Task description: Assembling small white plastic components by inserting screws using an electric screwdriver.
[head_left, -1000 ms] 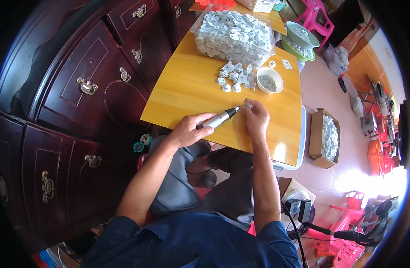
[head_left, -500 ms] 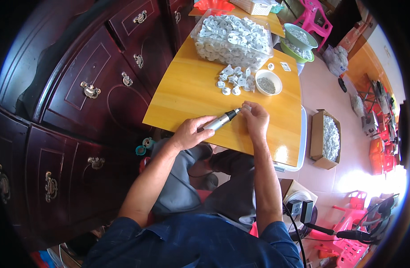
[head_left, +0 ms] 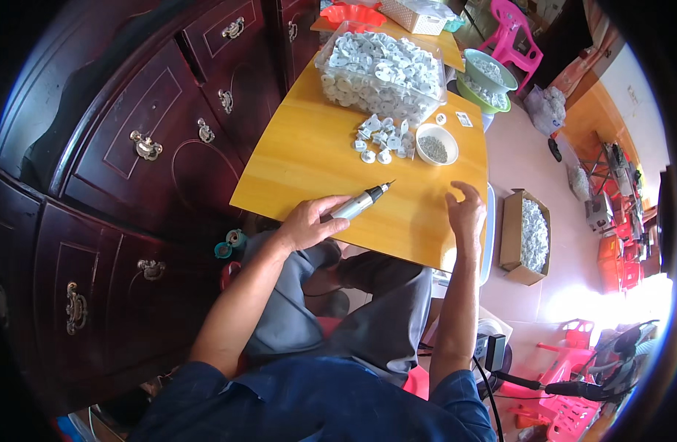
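Note:
My left hand [head_left: 313, 221] is closed around a slim silver electric screwdriver [head_left: 351, 208]. Its black nose and thin bit point up and to the right, over the wooden tabletop [head_left: 294, 158], touching nothing. My right hand [head_left: 466, 210] is above the table's right edge, fingers curved and apart, with nothing visible in them. Beyond the bit lies a loose pile of small white and clear plastic parts [head_left: 383, 136]. Right beside that pile stands a white bowl [head_left: 449, 158] of tiny metal screws [head_left: 432, 148].
A clear bin [head_left: 419, 96] heaped with white plastic parts stands at the table's far end. A small round part [head_left: 441, 118] and a white card [head_left: 464, 119] lie near it. On the floor to the right is a cardboard box [head_left: 511, 232] of white parts. Dark drawers [head_left: 154, 140] line the left.
My right hand has moved right, away from the screwdriver tip, and the small pale part it held there is no longer visible. My left hand still holds the screwdriver; the view has shifted slightly.

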Motion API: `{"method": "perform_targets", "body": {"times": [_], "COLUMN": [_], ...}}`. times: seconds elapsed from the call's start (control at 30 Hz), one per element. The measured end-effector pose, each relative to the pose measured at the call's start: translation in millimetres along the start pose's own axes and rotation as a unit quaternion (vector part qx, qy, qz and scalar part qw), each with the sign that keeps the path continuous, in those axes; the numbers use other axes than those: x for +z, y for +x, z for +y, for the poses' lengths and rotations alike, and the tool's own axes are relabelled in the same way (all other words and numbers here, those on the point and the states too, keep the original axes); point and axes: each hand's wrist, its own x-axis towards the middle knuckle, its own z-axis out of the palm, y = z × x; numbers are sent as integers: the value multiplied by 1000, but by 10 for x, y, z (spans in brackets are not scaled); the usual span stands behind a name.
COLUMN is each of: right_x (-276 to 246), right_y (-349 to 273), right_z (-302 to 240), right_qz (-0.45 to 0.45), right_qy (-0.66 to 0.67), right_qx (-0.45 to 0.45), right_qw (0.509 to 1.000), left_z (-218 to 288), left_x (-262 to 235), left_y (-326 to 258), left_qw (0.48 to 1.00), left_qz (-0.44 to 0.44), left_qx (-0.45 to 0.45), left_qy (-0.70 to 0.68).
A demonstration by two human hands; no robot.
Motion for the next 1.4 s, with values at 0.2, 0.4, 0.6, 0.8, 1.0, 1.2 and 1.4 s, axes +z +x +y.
{"method": "perform_targets", "body": {"times": [0.2, 0.4, 0.6, 0.8, 1.0, 1.2, 1.4], "right_x": [197, 564, 677, 624, 431, 483, 478], "right_y": [642, 1229, 1295, 1365, 1292, 1228, 1229], "right_z": [-282, -393, -300, 6, -91, -84, -100], "right_qz": [11, -155, -225, -167, -197, -167, -168], "right_qy": [-5, -144, -194, -233, -179, -166, -158], "right_qx": [-84, -67, -47, -15, -10, -31, -24], "right_qw": [996, 975, 954, 958, 964, 971, 973], "left_z": [-20, 74, 51, 40, 86, 65, 71], "left_x": [-15, -24, -40, -26, -14, -14, -28], "left_y": [-23, -13, -35, -11, -23, -23, -21], "left_qw": [999, 998, 998, 998, 998, 997, 997], "left_qz": [2, -5, -4, -13, -7, -10, -17], "left_qx": [-34, -60, -60, -56, -43, -55, -58], "left_qy": [-31, -17, -28, -38, -41, -50, -41]}}
